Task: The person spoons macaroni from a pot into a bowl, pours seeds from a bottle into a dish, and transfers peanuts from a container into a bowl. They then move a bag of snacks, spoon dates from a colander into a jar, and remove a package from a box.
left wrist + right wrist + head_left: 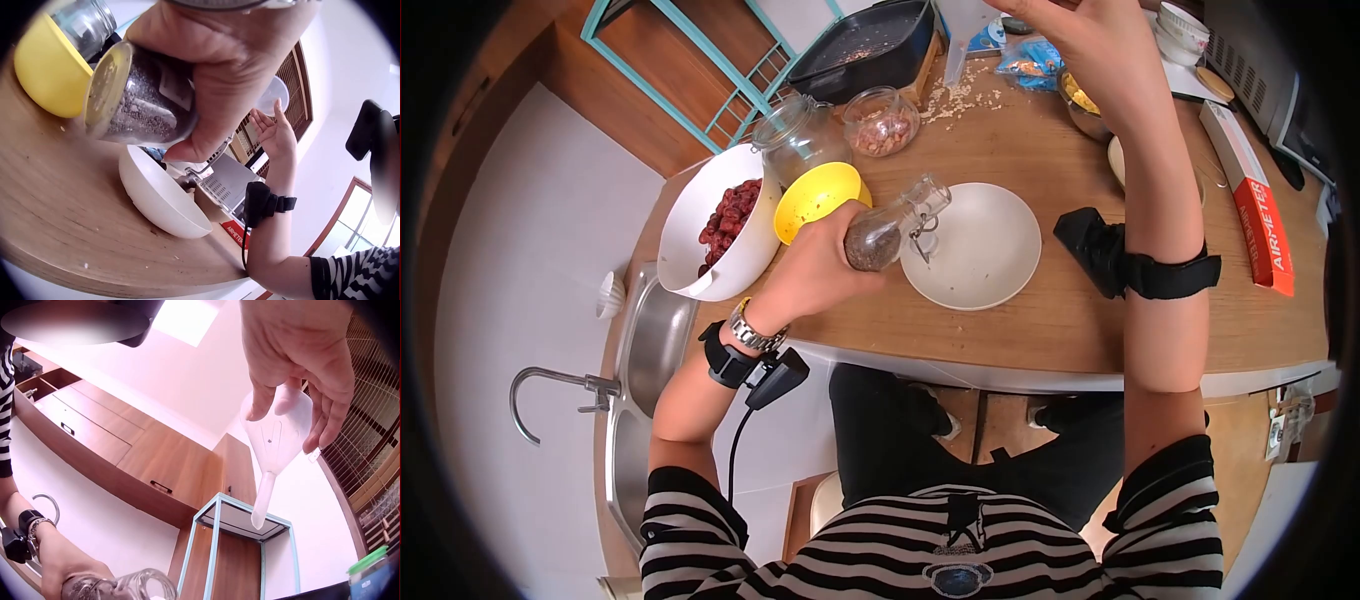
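Observation:
My left hand [825,260] grips a clear glass bottle [883,235] with a wire clasp at its neck. Dark, fine seeds or grains [150,103] show through its wall. The bottle is tilted, its neck overlapping the left rim of a white bowl [1000,275] in the head view. Raised high at the back, my right hand [1112,70] pinches a translucent white funnel [278,437] by its wide end, the spout hanging downward. In the left wrist view the funnel [275,94] appears behind the fingers of the raised hand.
Left of the bottle stand a yellow bowl [825,190], a large white bowl [675,245] of dark red fruit, and glass jars [790,130]. Flakes [960,100] are scattered behind, near a black tray [865,50]. A red-and-white box [1265,235] lies right; a sink [662,330] is left.

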`<act>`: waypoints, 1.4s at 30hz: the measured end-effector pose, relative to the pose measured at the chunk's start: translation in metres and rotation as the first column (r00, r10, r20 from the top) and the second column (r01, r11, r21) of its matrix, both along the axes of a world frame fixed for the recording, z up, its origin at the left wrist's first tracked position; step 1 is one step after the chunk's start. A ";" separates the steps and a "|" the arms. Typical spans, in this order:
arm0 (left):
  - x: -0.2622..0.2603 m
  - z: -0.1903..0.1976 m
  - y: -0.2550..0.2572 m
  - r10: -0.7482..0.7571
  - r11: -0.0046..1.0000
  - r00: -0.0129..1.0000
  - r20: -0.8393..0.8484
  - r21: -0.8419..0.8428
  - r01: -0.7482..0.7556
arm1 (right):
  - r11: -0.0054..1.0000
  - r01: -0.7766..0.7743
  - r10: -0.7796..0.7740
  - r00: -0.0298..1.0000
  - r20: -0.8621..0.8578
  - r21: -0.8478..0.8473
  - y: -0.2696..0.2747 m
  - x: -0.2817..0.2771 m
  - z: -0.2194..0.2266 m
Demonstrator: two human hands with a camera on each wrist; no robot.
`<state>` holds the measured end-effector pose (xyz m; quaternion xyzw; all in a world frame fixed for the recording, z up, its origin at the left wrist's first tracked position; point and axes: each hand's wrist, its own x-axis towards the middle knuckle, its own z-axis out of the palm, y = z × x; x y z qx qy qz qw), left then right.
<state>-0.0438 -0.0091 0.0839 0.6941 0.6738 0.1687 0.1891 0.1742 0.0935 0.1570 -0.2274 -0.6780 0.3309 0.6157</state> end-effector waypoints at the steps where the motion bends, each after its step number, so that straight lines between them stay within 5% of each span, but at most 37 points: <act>1: -0.002 -0.002 0.000 -0.001 1.000 1.000 -0.006 -0.004 0.001 | 1.000 0.001 -0.001 1.000 -0.006 -0.004 0.000 0.000 0.000; 7: -0.006 -0.006 0.000 -0.035 0.999 0.995 -0.092 -0.024 0.033 | 0.999 0.023 -0.027 0.992 0.126 0.039 0.013 -0.001 -0.009; 9: -0.005 -0.004 0.000 -0.045 0.997 0.986 -0.163 -0.073 0.034 | 0.984 0.138 -0.161 0.961 0.223 0.117 0.013 -0.002 -0.010; 12: 0.000 0.002 0.000 -0.068 0.996 0.977 -0.201 -0.075 0.054 | 0.996 0.029 -0.047 0.977 0.210 0.089 0.019 -0.003 -0.014; 42: 0.018 0.008 0.021 -0.223 0.975 0.846 -0.484 -0.117 0.190 | 0.988 0.103 -0.133 0.943 0.306 0.114 0.013 0.001 -0.007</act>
